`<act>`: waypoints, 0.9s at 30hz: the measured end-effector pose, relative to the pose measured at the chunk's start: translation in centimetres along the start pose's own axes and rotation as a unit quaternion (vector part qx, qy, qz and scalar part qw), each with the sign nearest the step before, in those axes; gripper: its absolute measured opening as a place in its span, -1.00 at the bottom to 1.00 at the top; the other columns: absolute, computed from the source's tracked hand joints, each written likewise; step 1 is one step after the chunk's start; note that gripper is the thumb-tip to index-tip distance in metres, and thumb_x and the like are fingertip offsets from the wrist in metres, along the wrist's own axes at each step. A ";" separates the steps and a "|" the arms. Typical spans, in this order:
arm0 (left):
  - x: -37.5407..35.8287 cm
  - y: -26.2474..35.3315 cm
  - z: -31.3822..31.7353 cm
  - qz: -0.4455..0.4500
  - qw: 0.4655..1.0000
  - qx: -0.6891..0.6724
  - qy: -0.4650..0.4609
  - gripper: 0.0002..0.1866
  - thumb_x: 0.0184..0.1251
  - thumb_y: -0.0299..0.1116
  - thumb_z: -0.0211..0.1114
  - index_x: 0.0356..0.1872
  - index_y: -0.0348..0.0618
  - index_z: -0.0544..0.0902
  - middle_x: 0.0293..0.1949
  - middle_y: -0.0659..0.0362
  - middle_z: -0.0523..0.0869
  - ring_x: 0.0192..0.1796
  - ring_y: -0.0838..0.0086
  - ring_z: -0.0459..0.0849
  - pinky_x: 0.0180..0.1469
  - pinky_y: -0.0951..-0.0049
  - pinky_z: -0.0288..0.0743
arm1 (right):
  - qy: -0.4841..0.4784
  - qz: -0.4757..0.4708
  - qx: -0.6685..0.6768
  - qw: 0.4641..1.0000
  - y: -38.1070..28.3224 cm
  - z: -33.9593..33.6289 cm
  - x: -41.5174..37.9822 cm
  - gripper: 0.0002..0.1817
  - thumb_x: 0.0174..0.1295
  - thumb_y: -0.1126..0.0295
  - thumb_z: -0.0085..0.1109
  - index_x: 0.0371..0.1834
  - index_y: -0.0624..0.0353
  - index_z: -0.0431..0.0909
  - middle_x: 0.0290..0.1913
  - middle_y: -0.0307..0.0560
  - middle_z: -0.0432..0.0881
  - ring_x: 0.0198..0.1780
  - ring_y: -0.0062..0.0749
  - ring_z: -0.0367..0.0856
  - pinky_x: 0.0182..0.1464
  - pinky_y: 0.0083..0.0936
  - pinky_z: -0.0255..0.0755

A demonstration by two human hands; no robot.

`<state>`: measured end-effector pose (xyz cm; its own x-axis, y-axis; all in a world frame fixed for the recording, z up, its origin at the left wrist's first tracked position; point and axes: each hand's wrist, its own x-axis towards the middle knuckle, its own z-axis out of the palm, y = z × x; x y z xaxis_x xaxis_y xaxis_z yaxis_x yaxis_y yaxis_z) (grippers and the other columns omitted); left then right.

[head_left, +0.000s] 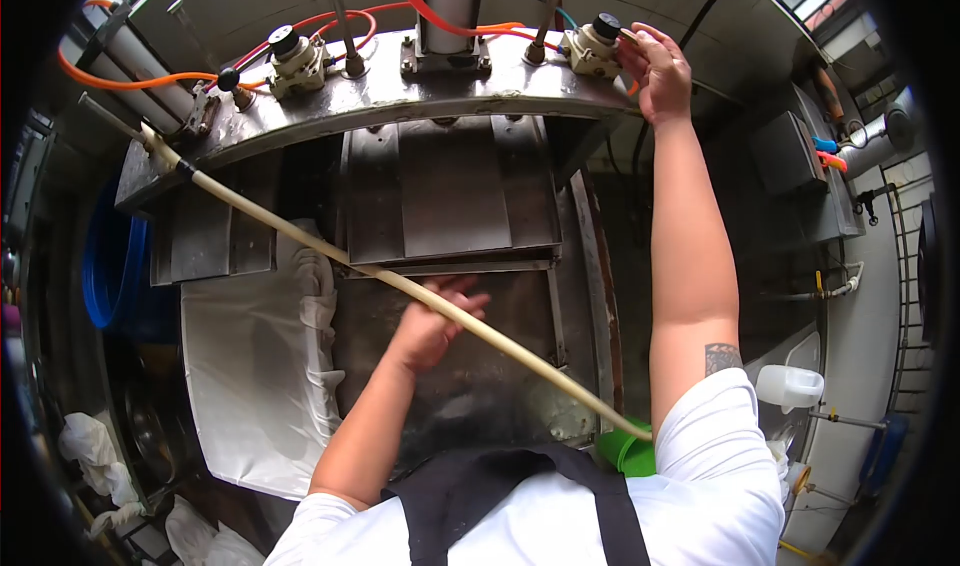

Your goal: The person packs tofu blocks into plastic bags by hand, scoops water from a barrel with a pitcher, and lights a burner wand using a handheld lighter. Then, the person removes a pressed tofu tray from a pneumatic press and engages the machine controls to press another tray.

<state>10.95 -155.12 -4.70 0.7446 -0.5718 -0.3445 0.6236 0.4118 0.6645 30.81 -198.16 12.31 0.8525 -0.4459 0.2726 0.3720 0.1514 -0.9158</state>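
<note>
My right hand is raised to the right end of the metal press frame, beside a pressure regulator with a black knob. Its fingers curl round a small part next to the regulator, mostly hidden by the fingers. My left hand is over the metal work surface, just below the front edge of the press plate. Its fingers are stretched out and slightly blurred, with nothing seen in them. A cream hose passes diagonally in front of the left hand.
White cloth covers a block to the left, under a second plate. A blue tub stands further left. Near my right side are a green container and a white plastic jug. Orange air tubes run along the frame.
</note>
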 end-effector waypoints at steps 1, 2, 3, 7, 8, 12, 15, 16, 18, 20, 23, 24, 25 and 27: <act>-1.3 0.4 1.7 -0.054 0.997 0.047 0.007 -0.28 0.52 -0.43 0.34 0.60 -0.23 0.21 0.55 -0.14 0.42 0.42 0.01 0.65 0.34 0.11 0.67 | 0.007 -0.017 -0.010 1.000 0.3 -0.1 0.2 -0.71 0.44 0.40 0.25 0.11 0.34 0.68 0.01 0.05 0.81 0.00 -0.25 0.85 0.15 -0.36 0.71; -2.6 0.5 2.1 -0.116 0.993 0.005 0.022 -0.30 0.51 -0.47 0.33 0.59 -0.26 0.23 0.48 -0.14 0.52 0.33 0.06 0.73 0.31 0.17 0.68 | 0.015 -0.031 -0.019 0.999 0.5 0.0 0.1 -0.72 0.45 0.40 0.25 0.10 0.34 0.68 0.00 0.05 0.81 -0.01 -0.24 0.85 0.14 -0.37 0.71; -3.7 -0.3 1.9 -0.150 0.988 0.026 0.027 -0.30 0.51 -0.48 0.31 0.59 -0.27 0.23 0.43 -0.12 0.57 0.29 0.09 0.76 0.28 0.19 0.69 | 0.006 -0.029 -0.017 0.999 0.2 -0.1 0.0 -0.73 0.45 0.40 0.24 0.10 0.33 0.68 -0.02 0.04 0.81 -0.02 -0.25 0.85 0.13 -0.36 0.72; -6.2 -1.3 2.5 -0.158 0.987 0.042 -0.007 -0.43 0.50 -0.52 0.26 0.48 -0.27 0.35 0.30 -0.07 0.65 0.26 0.18 0.77 0.27 0.25 0.68 | 0.010 -0.020 -0.029 0.999 -0.7 0.4 -0.5 -0.76 0.48 0.42 0.20 0.07 0.33 0.70 -0.02 0.02 0.81 -0.07 -0.26 0.86 0.06 -0.38 0.74; -6.3 -1.0 2.8 -0.135 0.991 0.011 -0.012 -0.51 0.49 -0.54 0.24 0.40 -0.26 0.42 0.30 -0.04 0.64 0.26 0.22 0.75 0.26 0.29 0.67 | 0.006 -0.021 -0.025 0.999 -0.6 0.6 -0.5 -0.76 0.48 0.42 0.20 0.07 0.33 0.70 -0.02 0.02 0.81 -0.07 -0.26 0.86 0.06 -0.38 0.74; -5.1 -1.5 1.3 -0.061 0.990 -0.124 0.014 -0.56 0.53 -0.53 0.12 0.39 -0.22 0.42 0.34 -0.18 0.61 0.26 -0.01 0.73 0.29 0.00 0.67 | 0.200 -0.198 -0.376 0.883 2.6 4.2 -1.3 -0.70 0.39 0.32 0.28 0.05 0.29 0.76 -0.11 0.13 0.86 -0.09 -0.08 0.87 0.04 -0.24 0.73; -2.0 -1.2 0.6 -0.049 0.983 -0.126 0.126 -0.63 0.54 -0.46 0.15 0.29 -0.32 0.49 0.28 -0.22 0.65 0.31 -0.11 0.69 0.36 -0.18 0.63 | 0.200 -0.159 -0.483 0.837 1.7 11.9 -4.2 -0.47 0.49 0.07 0.19 0.29 0.27 0.67 0.29 0.38 0.66 0.33 0.33 0.63 0.43 -0.08 0.50; -1.3 -1.2 -0.3 -0.053 0.984 -0.121 0.123 -0.63 0.54 -0.46 0.15 0.29 -0.32 0.49 0.28 -0.22 0.65 0.31 -0.11 0.69 0.36 -0.18 0.63 | 0.160 -0.114 -0.569 0.798 0.3 11.9 -4.7 -0.40 0.49 -0.02 0.11 0.38 0.20 0.64 0.29 0.44 0.64 0.44 0.53 0.46 0.50 0.04 0.38; -0.8 -0.7 -1.6 -0.018 0.969 -0.195 0.151 -0.71 0.51 -0.48 0.11 0.16 -0.33 0.56 0.20 -0.22 0.68 0.29 -0.15 0.69 0.36 -0.23 0.62 | 0.080 -0.090 -0.612 0.781 -1.3 9.8 -3.8 -0.38 0.45 -0.02 0.05 0.42 0.13 0.63 0.33 0.46 0.60 0.46 0.68 0.37 0.52 0.10 0.35; -2.4 1.0 -0.8 0.005 0.967 -0.216 0.133 -0.75 0.49 -0.45 0.06 0.05 -0.31 0.61 0.12 -0.16 0.72 0.27 -0.15 0.69 0.41 -0.25 0.57 | 0.075 -0.112 -0.542 0.830 1.6 8.6 -1.6 -0.36 0.37 0.05 0.05 0.44 0.12 0.62 0.41 0.44 0.56 0.53 0.58 0.32 0.58 0.04 0.30; -4.9 3.0 -1.0 0.093 0.926 -0.337 -0.143 -0.74 0.49 -0.37 0.11 -0.05 -0.30 0.70 0.03 -0.08 0.79 0.31 -0.15 0.69 0.47 -0.27 0.48 | 0.123 -0.139 -0.464 0.866 2.7 8.9 -1.9 -0.38 0.32 0.11 0.05 0.39 0.15 0.67 0.46 0.44 0.52 0.58 0.30 0.36 0.61 -0.09 0.28; -6.6 3.8 -1.1 0.113 0.936 -0.292 -0.161 -0.69 0.54 -0.31 0.14 0.03 -0.30 0.72 0.11 -0.06 0.80 0.34 -0.11 0.69 0.44 -0.26 0.51 | 0.133 -0.142 -0.469 0.862 2.1 8.8 -2.4 -0.40 0.30 0.13 0.08 0.33 0.17 0.70 0.40 0.36 0.60 0.50 0.22 0.50 0.56 -0.15 0.36; -6.9 4.0 -1.8 0.088 0.966 -0.217 -0.107 -0.65 0.58 -0.24 0.14 0.10 -0.29 0.72 0.14 -0.07 0.79 0.33 -0.11 0.70 0.45 -0.26 0.50 | 0.108 -0.158 -0.450 0.872 1.8 8.1 -2.1 -0.41 0.29 0.14 0.09 0.32 0.18 0.71 0.38 0.31 0.63 0.45 0.18 0.55 0.53 -0.17 0.39; -5.4 2.0 -6.1 -0.006 0.992 -0.126 -0.004 -0.60 0.62 -0.17 0.18 0.19 -0.27 0.70 0.16 -0.08 0.79 0.29 -0.11 0.72 0.43 -0.27 0.53 | 0.077 -0.168 -0.435 0.882 1.9 7.4 -2.5 -0.42 0.29 0.14 0.10 0.31 0.18 0.71 0.36 0.26 0.65 0.41 0.14 0.60 0.50 -0.20 0.43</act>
<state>9.64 -146.95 -5.54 0.7359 -0.5823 -0.3454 0.6725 0.5694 0.4728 32.06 -190.25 12.05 0.6637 -0.4609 0.5891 0.1152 -0.7152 -0.6894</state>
